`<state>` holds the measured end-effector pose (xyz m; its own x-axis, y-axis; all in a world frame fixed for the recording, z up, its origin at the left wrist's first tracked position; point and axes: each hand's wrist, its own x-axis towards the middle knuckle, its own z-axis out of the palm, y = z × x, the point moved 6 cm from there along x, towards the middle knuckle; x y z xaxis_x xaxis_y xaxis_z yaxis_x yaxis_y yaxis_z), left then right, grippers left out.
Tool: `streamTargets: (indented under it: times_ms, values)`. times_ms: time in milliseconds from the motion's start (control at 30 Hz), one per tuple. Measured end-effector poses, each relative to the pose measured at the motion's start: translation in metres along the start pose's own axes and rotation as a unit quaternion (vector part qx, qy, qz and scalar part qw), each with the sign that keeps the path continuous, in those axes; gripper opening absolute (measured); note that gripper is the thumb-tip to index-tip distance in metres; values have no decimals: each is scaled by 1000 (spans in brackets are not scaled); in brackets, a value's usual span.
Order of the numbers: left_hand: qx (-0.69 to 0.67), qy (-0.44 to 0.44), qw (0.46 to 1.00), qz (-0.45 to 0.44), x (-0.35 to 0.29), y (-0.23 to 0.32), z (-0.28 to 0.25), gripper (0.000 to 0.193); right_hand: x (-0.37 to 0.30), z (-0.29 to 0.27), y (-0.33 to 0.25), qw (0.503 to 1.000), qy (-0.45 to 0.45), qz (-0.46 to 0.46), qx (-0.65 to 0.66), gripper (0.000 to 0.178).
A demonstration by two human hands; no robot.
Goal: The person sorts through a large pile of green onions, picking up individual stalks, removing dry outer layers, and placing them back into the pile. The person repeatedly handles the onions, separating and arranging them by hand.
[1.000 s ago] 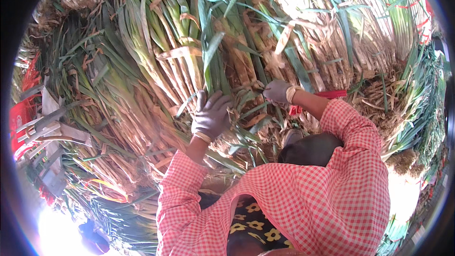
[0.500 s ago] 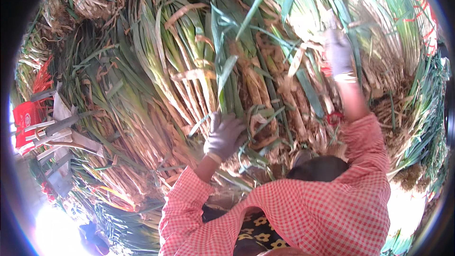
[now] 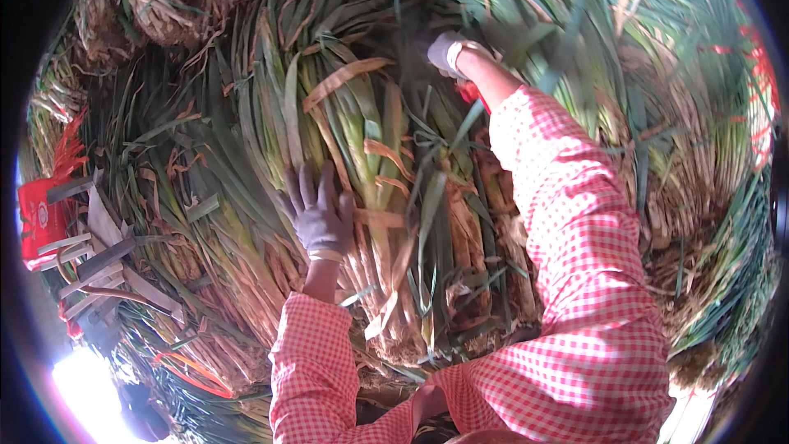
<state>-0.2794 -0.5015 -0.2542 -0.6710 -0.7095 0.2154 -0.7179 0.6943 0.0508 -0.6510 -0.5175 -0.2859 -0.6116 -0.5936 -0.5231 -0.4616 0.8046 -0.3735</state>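
My left hand [image 3: 322, 218], in a grey glove, lies with its fingers spread on a thick bundle of long green onions [image 3: 353, 144]. Dry brown leaves cling to their stalks, and a pale band [image 3: 380, 219] crosses the bundle beside the hand. Farther off and to the right, my right hand [image 3: 449, 53], also gloved, is closed above the dark green leaf tops. Something red [image 3: 469, 93] shows just under its wrist. The sleeve and the turned hand hide the fingers, so what they hold cannot be made out.
More green onions [image 3: 666, 148] are heaped on the right, with red strands [image 3: 758, 74] at the edge. Rooty bundles [image 3: 168, 4] lie at the far left. A red bag [image 3: 41, 218] and grey slats [image 3: 103, 255] stand at the left, above an orange strap [image 3: 193, 374].
My left hand has moved left and up onto the bundle's stalks, its fingers now spread. My right hand has swung left and farther away, over the leaf tops.
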Motion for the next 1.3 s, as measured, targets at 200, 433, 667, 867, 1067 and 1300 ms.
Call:
streamTargets:
  times_ms: [200, 433, 667, 867, 1067, 1300]
  values:
    - [-56, -48, 997, -23, 8, -8, 4, 59, 55, 21, -45, 994, 66, -64, -56, 37]
    - [-67, -32, 997, -28, 6, -10, 1, 58, 68, 48, -34, 956, 235, -122, 128, 35]
    - [-73, -23, 997, -22, 2, -5, -3, 55, -38, -36, 69, 813, 487, -85, 307, 38]
    - [-193, -125, 972, -57, 4, -9, -18, 54, -266, 5, 85, 894, -18, -93, 438, 14]
    - [-632, 36, 766, 113, -89, 67, -144, 116, -427, 17, -49, 712, -205, -232, 630, 27]
    - [-770, -430, 448, 150, -255, 55, -196, 40, -455, 6, -187, 667, -248, -342, 613, 24]
